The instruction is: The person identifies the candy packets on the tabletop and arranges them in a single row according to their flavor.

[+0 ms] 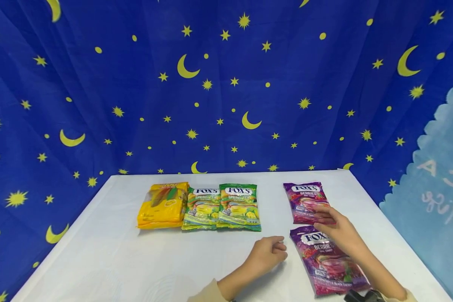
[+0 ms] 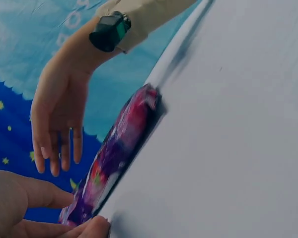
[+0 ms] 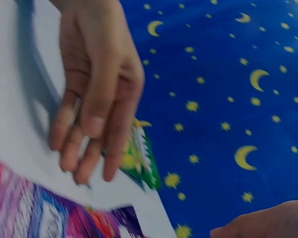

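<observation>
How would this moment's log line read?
left hand: empty, beside nearer purple bag | right hand: empty, at farther purple bag, contact unclear | yellow bag, two green bags: in a row

1. Looks like a small staged recording corner; cannot tell the kind of room or building around it.
2. Closed in at back and left by deep-blue cloth [image 1: 219, 100], printed with yellow moons, stars and dots.
3. Marked at right by a pale-blue area [image 1: 436, 147] with scalloped edge and white lettering [image 1: 443, 201].
4. Furnished with a white-covered table [image 1: 109, 256].
5. Equipped with a dark wrist-worn camera [image 2: 109, 32].
</observation>
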{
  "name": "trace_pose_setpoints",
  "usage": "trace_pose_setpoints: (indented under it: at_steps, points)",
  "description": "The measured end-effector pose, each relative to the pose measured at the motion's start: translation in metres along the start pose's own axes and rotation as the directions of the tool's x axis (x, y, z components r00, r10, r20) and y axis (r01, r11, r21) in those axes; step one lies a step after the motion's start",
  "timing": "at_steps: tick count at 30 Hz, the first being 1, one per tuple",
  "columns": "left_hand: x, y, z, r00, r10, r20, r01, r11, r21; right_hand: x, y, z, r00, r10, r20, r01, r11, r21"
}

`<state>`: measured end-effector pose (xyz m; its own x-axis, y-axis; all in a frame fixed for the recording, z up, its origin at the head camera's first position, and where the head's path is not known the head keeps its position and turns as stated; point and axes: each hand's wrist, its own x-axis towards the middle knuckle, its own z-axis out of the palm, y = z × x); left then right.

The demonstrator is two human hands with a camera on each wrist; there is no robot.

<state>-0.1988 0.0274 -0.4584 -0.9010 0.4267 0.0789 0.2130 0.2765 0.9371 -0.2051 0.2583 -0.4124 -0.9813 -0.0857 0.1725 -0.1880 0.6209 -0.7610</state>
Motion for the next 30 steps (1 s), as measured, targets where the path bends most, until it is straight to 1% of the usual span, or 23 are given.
trace_pose_setpoints:
  at_steps: [3,5,9,11,13,15,17,19,22,24,27,30]
  points:
    - [0.001,0.003,0.011,0.999,-0.037,0.02,0.039,0.997,-0.063,-0.005,0.006,-0.011,0.997,0.071,0.04,-0.07,0.997,-0.034]
    - [0.001,0.005,0.016,0.997,-0.065,0.033,0.068,0.992,-0.106,-0.007,0.011,-0.017,0.989,0.131,0.071,-0.127,0.99,-0.061]
    - [0.001,0.009,0.023,0.992,-0.111,0.06,0.121,0.972,-0.202,-0.009,0.022,-0.029,0.967,0.229,0.113,-0.218,0.971,-0.103]
    - [0.0,0.01,0.025,0.988,-0.14,0.069,0.153,0.956,-0.249,-0.009,0.027,-0.036,0.95,0.28,0.141,-0.267,0.958,-0.107]
    - [0.0,0.012,0.027,0.98,-0.181,0.078,0.196,0.938,-0.287,-0.01,0.033,-0.041,0.924,0.336,0.184,-0.321,0.941,-0.107]
    - [0.001,0.013,0.029,0.97,-0.224,0.095,0.243,0.914,-0.325,-0.011,0.037,-0.045,0.888,0.394,0.239,-0.377,0.919,-0.116]
    - [0.001,0.013,0.031,0.956,-0.263,0.127,0.291,0.891,-0.348,-0.014,0.042,-0.048,0.847,0.441,0.296,-0.42,0.897,-0.136]
    - [0.002,0.013,0.031,0.945,-0.285,0.163,0.326,0.867,-0.377,-0.017,0.046,-0.048,0.81,0.483,0.331,-0.458,0.875,-0.156]
    - [0.002,0.013,0.031,0.932,-0.298,0.209,0.359,0.842,-0.402,-0.019,0.05,-0.049,0.774,0.509,0.376,-0.486,0.859,-0.163]
    - [0.003,0.012,0.031,0.928,-0.297,0.226,0.367,0.833,-0.413,-0.019,0.051,-0.049,0.762,0.509,0.4,-0.494,0.857,-0.148]
    - [0.003,0.011,0.03,0.924,-0.293,0.245,0.373,0.83,-0.416,-0.018,0.052,-0.048,0.75,0.491,0.443,-0.497,0.861,-0.111]
    - [0.002,0.01,0.03,0.928,-0.289,0.235,0.364,0.836,-0.411,-0.019,0.05,-0.044,0.752,0.475,0.457,-0.496,0.864,-0.083]
